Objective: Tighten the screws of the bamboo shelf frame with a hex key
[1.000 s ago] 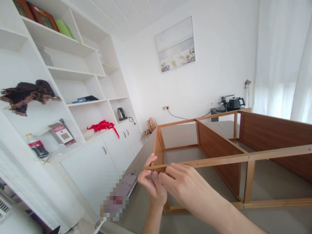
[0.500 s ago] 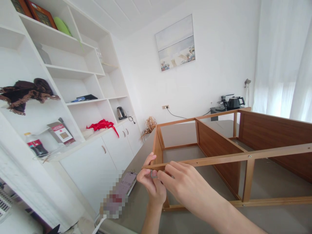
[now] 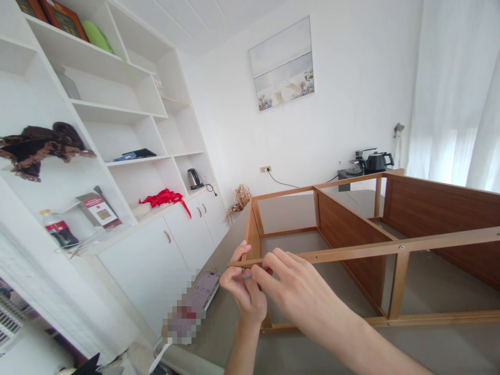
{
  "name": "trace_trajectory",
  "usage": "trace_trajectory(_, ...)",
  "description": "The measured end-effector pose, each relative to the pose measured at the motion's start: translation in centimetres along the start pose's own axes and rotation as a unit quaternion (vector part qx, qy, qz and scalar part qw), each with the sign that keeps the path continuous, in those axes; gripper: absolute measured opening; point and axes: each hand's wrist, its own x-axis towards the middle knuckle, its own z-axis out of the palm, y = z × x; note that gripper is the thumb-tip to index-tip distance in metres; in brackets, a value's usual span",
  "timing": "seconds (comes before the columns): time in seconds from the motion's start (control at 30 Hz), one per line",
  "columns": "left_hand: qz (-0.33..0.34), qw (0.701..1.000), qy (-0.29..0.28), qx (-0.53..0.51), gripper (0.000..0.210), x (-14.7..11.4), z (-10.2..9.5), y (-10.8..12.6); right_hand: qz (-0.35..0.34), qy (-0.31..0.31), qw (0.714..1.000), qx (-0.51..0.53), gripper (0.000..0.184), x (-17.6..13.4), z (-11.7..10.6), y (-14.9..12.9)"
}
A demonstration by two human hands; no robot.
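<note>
A brown wooden shelf unit (image 3: 351, 253) lies on its side on a grey surface, with its near left corner between my hands. My left hand (image 3: 247, 299) is closed around that corner, fingers behind the end panel and thumb side under the rail. A small bent metal hex key (image 3: 246, 275) shows just below the rail's end. My right hand (image 3: 295, 286) pinches the key's free arm, its knuckles close against the rail. The fastener at the key's tip is hidden. Another bolt head (image 3: 402, 247) is visible farther along the rail.
Left of my hands a phone (image 3: 207, 285) with a timer lies on the grey table (image 3: 219, 328), partly pixelated. White shelving (image 3: 128, 120) lines the left wall, holding a cola bottle (image 3: 58, 229) and kettle (image 3: 194, 178). A coffee maker (image 3: 361, 161) stands at the back right.
The hex key has turned slightly, with small movement in my right fingers. My left hand keeps its hold on the corner. The camera view has shifted a little.
</note>
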Motion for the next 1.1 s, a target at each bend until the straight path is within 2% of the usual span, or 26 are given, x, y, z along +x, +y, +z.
trace_trajectory(0.17,-0.005,1.0,0.002,0.008,0.026,0.0,0.0,-0.1,0.0,0.0,1.0,0.013,0.016,0.0,0.1,0.0)
trace_trajectory(0.37,0.003,1.0,-0.008,0.009,0.024,-0.3,-0.2,-0.3,-0.023,0.03,0.999,0.001,0.02,0.0,0.2,0.0)
trace_trajectory(0.53,-0.002,1.0,-0.002,0.015,0.014,-0.3,0.0,-0.2,-0.019,0.0,1.0,0.002,0.024,-0.3,0.8,-0.2)
trace_trajectory(0.67,0.009,1.0,-0.007,0.014,0.009,0.0,0.0,-0.1,-0.03,-0.002,0.999,0.014,0.027,-0.4,1.1,-0.3)
trace_trajectory(0.93,-0.011,1.0,-0.01,0.003,0.01,-0.4,0.0,-0.2,-0.023,-0.021,0.995,0.099,0.036,-0.4,0.1,0.1)
trace_trajectory(1.1,-0.015,1.0,0.004,0.013,0.01,-0.8,-0.1,-0.4,-0.027,-0.034,0.995,0.089,0.033,-0.6,0.2,0.1)
